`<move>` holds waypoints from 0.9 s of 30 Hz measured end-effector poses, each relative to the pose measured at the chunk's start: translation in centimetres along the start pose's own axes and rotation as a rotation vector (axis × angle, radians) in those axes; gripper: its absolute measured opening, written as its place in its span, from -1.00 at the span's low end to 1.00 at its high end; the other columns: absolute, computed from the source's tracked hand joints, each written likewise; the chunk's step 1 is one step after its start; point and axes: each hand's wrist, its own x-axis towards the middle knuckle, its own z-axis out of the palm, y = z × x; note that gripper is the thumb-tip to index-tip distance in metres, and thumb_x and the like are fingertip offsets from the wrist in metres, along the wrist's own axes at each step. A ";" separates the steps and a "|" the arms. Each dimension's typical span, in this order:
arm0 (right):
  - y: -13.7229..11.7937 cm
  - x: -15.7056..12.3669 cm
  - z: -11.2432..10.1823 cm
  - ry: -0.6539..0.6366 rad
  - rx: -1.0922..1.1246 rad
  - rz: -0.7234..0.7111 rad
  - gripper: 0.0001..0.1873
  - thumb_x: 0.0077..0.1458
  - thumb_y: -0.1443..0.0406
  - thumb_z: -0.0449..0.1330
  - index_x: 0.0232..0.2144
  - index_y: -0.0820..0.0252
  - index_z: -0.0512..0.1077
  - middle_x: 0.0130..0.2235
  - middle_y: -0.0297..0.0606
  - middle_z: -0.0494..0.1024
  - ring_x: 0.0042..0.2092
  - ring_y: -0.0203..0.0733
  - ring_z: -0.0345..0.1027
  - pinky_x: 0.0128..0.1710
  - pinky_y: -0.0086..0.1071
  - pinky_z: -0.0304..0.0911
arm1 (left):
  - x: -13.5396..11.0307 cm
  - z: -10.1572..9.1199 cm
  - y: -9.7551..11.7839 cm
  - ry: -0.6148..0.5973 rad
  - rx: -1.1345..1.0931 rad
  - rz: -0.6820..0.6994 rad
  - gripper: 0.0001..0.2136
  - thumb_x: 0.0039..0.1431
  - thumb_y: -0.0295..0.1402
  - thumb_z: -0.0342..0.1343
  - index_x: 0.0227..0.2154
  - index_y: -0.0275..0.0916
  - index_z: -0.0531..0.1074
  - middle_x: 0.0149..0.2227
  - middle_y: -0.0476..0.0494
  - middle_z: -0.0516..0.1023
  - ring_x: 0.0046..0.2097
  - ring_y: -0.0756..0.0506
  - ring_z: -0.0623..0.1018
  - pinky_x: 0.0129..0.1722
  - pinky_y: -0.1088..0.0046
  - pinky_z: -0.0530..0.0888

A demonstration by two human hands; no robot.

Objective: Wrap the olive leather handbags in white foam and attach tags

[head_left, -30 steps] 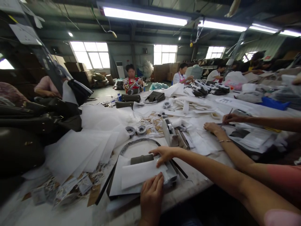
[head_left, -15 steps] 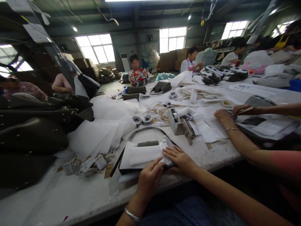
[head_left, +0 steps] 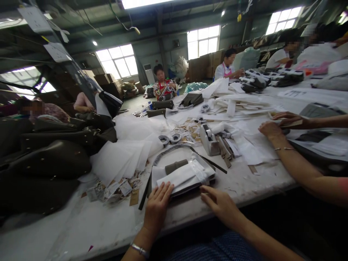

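Note:
In front of me a dark handbag lies flat on the table, its wrapped, curved handle pointing away from me. White sheets cover the bag, and on them rests a folded white packet with a clear plastic strip across its right part. A dark olive roll-shaped piece shows behind the packet. My left hand is open, fingers stretched over the bag's near left corner. Close to the near right edge is my right hand, fingers loosely bent and apart, with nothing visible in it.
Behind the bag stand a tape dispenser and rolls of tape. White sheets and loose tags lie to the left, beside piled dark bags. A co-worker's hands are at the right.
My left hand has moved left from the packet to the bag's near left corner. The right hand has come off the packet toward me. The packet now sits tilted, and the view has shifted.

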 end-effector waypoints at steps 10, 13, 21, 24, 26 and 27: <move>-2.6 0.8 6.6 0.243 1.252 0.558 -0.69 -0.14 0.24 0.27 -0.27 0.13 0.36 -0.19 -0.19 0.58 -0.05 -0.08 0.49 0.07 -0.19 0.33 | -0.9 0.4 -1.0 0.071 -0.125 -0.093 -0.49 0.30 -0.46 0.01 0.29 -0.06 0.15 0.17 -0.07 0.46 0.15 -0.14 0.49 0.08 0.27 0.48; -3.6 1.8 8.2 0.071 1.121 0.560 -0.58 -0.20 0.26 0.31 -0.19 0.16 0.41 -0.30 -0.28 0.57 -0.18 -0.10 0.51 -0.09 -0.23 0.37 | -1.6 0.7 -1.6 0.107 -0.172 -0.129 -0.47 0.30 -0.42 0.02 0.30 0.01 0.12 0.17 -0.04 0.46 0.12 -0.14 0.51 0.03 0.30 0.50; -6.9 2.4 9.9 -0.045 0.922 0.372 -0.51 -0.28 0.38 0.30 -0.16 0.20 0.50 -0.28 -0.32 0.60 -0.14 -0.04 0.49 -0.12 -0.24 0.36 | -1.6 1.3 -0.5 0.213 -0.107 -0.153 -0.39 0.29 -0.37 0.03 0.36 -0.10 -0.03 0.19 -0.22 0.43 0.13 -0.23 0.50 0.06 0.19 0.45; -7.7 2.6 9.3 -0.041 0.971 0.388 -0.52 -0.28 0.37 0.29 -0.17 0.22 0.50 -0.28 -0.31 0.60 -0.14 -0.04 0.49 -0.13 -0.23 0.38 | -1.3 1.2 0.4 0.181 -0.099 -0.160 -0.28 0.24 -0.25 0.09 0.37 -0.19 -0.10 0.26 -0.31 0.33 0.19 -0.31 0.43 0.09 0.12 0.42; -7.6 2.9 9.0 -0.061 0.954 0.360 -0.51 -0.29 0.37 0.30 -0.17 0.21 0.51 -0.29 -0.31 0.60 -0.13 -0.04 0.49 -0.14 -0.25 0.38 | -1.1 1.3 0.6 0.177 -0.074 -0.182 -0.26 0.24 -0.23 0.10 0.38 -0.21 -0.12 0.27 -0.34 0.31 0.19 -0.32 0.43 0.08 0.11 0.42; -7.3 3.0 8.8 -0.070 0.931 0.339 -0.51 -0.29 0.37 0.30 -0.16 0.21 0.51 -0.29 -0.31 0.61 -0.13 -0.04 0.49 -0.15 -0.26 0.38 | -1.0 1.4 0.6 0.181 -0.058 -0.190 -0.27 0.25 -0.24 0.09 0.38 -0.20 -0.12 0.26 -0.33 0.32 0.17 -0.31 0.44 0.06 0.13 0.43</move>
